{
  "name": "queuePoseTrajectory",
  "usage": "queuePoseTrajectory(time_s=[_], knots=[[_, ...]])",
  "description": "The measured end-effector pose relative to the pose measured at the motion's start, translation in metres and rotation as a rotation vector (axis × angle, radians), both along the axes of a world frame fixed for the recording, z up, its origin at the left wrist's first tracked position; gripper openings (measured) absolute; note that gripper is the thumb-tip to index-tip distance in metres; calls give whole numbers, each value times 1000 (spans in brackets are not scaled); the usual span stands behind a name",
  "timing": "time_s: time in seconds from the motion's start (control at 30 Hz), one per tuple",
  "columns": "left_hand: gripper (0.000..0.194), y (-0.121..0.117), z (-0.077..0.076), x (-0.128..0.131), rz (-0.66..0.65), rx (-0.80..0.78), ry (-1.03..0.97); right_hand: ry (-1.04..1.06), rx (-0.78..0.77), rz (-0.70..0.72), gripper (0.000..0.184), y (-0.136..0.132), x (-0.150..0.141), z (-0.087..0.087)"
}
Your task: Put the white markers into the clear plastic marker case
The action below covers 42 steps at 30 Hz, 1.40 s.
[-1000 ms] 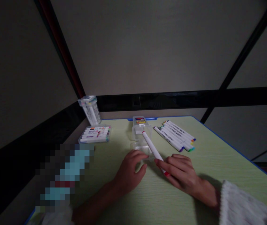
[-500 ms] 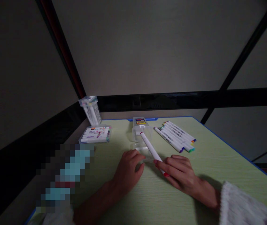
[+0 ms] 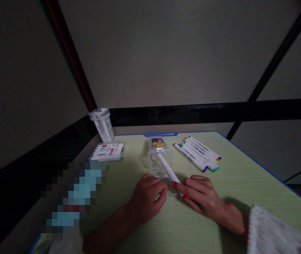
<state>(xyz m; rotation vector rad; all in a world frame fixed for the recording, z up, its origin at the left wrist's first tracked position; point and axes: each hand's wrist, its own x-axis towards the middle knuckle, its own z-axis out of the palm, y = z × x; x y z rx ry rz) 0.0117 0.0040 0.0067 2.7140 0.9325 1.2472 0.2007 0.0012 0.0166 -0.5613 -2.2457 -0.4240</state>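
- Holding a white marker (image 3: 169, 173) from above, the right hand (image 3: 202, 194) has its thumb and fingers clamped around the near part of the barrel, close to the red end.
- That hand is turned palm down, knuckles up and fingers pointing left; its wrist runs back to the lower right into a fluffy pale sleeve (image 3: 277, 231).
- The marker slants away from the grip, its far tip up and to the left, in front of a clear plastic case (image 3: 163, 151); whether the tip touches the case cannot be told.
- The left hand (image 3: 149, 194) is curled, back of the hand up, thumb and forefinger bent toward each other just beside a clear flap (image 3: 162, 173) on the near side of the case. Whether they pinch its edge cannot be made out.
- The left forearm comes in bare from the lower left, at a slant.
- Beyond the hands, the case bears a red and yellow label (image 3: 157, 142) on its far part.
- Right of the case, loose markers (image 3: 199, 156) lie side by side, slanting, with coloured ends.
- Left of it, a flat pack of markers (image 3: 107, 152) lies before an upright clear container (image 3: 103, 127) holding more pens.
- Everything rests on a pale green table (image 3: 245, 183) with a blue edge.
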Motion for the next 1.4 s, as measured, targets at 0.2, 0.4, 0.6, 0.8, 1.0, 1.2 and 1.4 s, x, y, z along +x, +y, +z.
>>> queuePoseTrajectory(time_s=[0.2,0.4,0.6,0.8,1.0,1.2,1.4], knots=[[16,-1,2,-1,25,18,-33,-23,-36,-15,30,0,0,-1],[17,-3,4,-1,-11,59,-65,-25,-57,-11,29,0,-1,-2],[21,-7,6,-1,-44,92,-113,-25,-63,-21,29,1,0,-6],[21,-10,9,-3,-166,148,-72,-41,-120,-44,31,2,-2,-5],[20,-12,8,-2,-235,159,46,-35,-153,-47,33,1,-2,-8],[23,-11,8,-1,-297,200,81,-23,-199,-40,34,3,-1,-12],[28,-11,6,-3,-321,223,97,-41,-226,-23,34,4,-2,-12]])
